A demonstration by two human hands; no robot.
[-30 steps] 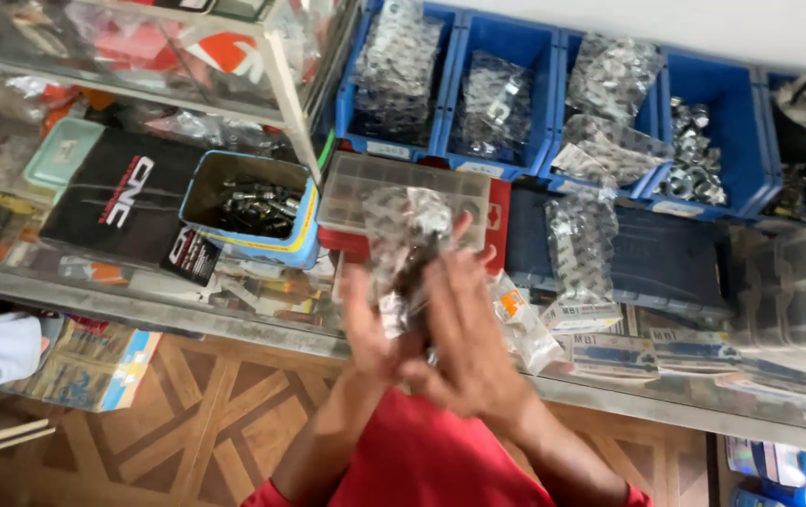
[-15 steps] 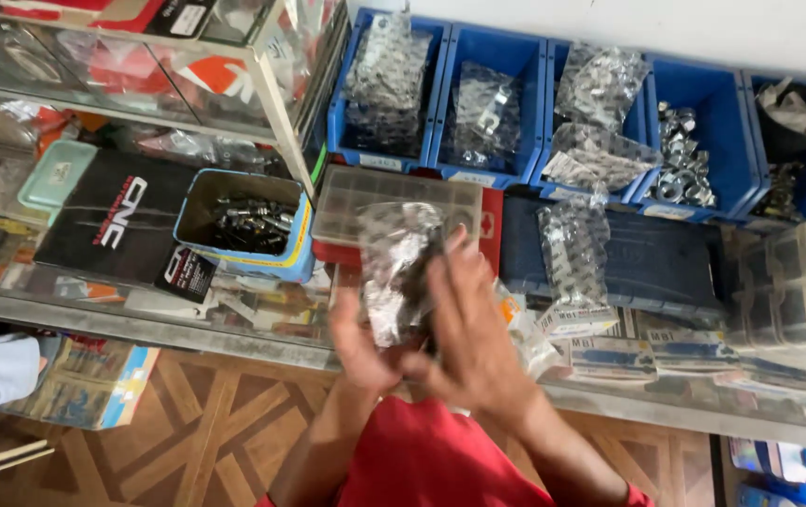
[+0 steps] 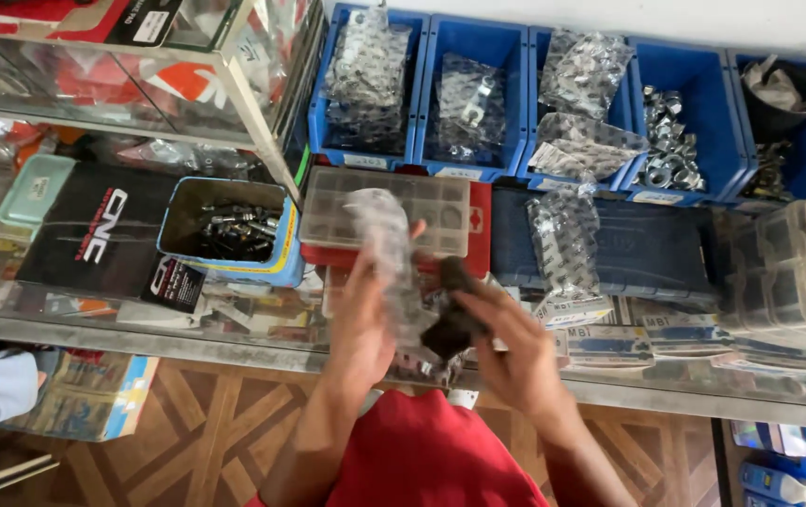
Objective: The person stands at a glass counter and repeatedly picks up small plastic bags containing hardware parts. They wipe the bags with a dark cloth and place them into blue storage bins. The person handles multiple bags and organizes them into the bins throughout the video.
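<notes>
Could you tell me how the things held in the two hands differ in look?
The left hand holds a clear plastic bag, crinkled and see-through; the right hand holds a dark object, opaque and blocky. The bag stands taller, the dark object sits lower. Both are blurred and held above the glass counter.

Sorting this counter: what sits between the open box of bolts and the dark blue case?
In the head view, a clear compartment organizer on a red case lies between the box of bolts and the blue case.

Red short-sleeved shirt at 6 o'clock; both forearms bare, left hand and right hand ungloved, no rings visible.
</notes>
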